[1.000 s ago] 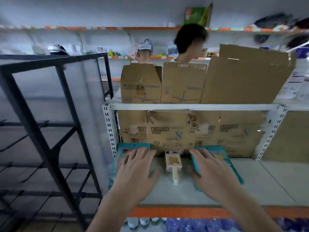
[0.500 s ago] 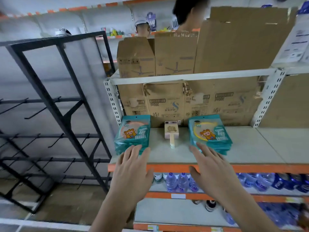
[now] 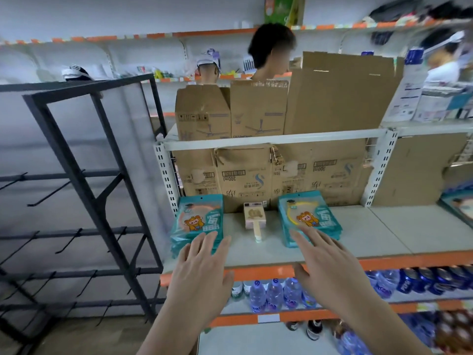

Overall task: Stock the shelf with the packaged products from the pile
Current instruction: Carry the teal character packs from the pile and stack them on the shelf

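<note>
A left stack of teal packets [image 3: 197, 219] and a right stack [image 3: 307, 213] are seen on a grey shelf [image 3: 384, 234], with a small pink boxed item [image 3: 254, 219] laid between them. The left hand [image 3: 202, 265] and the right hand [image 3: 330, 262] are held flat with fingers spread at the stacks' near edges. Water bottles [image 3: 273, 293] are ranged below.

Your view in soft, cool, even indoor light, faint shadows on the shelf [image 3: 371, 234], teal packs [image 3: 304, 216] at centre fairly sharp, right edge smeared with blur, black rack [image 3: 89, 87] bowed by your wide lens.
</note>
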The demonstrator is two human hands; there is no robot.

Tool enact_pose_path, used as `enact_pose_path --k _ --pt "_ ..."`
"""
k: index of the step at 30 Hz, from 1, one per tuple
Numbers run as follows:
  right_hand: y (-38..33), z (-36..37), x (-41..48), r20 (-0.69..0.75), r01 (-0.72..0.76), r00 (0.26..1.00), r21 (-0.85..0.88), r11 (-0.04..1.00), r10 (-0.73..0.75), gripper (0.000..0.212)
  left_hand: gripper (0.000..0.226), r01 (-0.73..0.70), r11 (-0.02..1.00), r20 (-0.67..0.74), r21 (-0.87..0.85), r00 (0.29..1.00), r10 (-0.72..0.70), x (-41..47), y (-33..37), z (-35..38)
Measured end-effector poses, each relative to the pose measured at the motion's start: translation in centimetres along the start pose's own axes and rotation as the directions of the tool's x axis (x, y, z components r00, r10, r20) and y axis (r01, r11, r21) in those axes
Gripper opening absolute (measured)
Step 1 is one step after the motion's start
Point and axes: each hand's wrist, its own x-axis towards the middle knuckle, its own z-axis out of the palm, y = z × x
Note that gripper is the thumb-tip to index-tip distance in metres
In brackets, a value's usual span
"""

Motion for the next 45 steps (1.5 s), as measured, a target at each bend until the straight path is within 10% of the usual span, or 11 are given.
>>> enact_pose_path --k 12,25,45 --pt "2.3 0.5 -5.8 0.045 -0.253 0.966 -0.034 0.967 0.254 0.068 0.064 -0.286 0.952 0.029 -0.110 0.956 0.291 2.0 4.7 2.0" --pt "18.6 -1.3 -17.4 -0.021 -0.651 0.758 -0.102 0.752 0.652 0.064 0.059 -0.678 0.713 0.023 -0.179 0.721 0.692 5.3 27.6 5.0" --pt "50.0 -3.1 -21.7 -0.019 -0.751 0.659 -0.065 0.657 0.752 0.060 0.059 -0.754 0.637 0.079 -0.163 0.633 0.770 15.6 61.1 10.2"
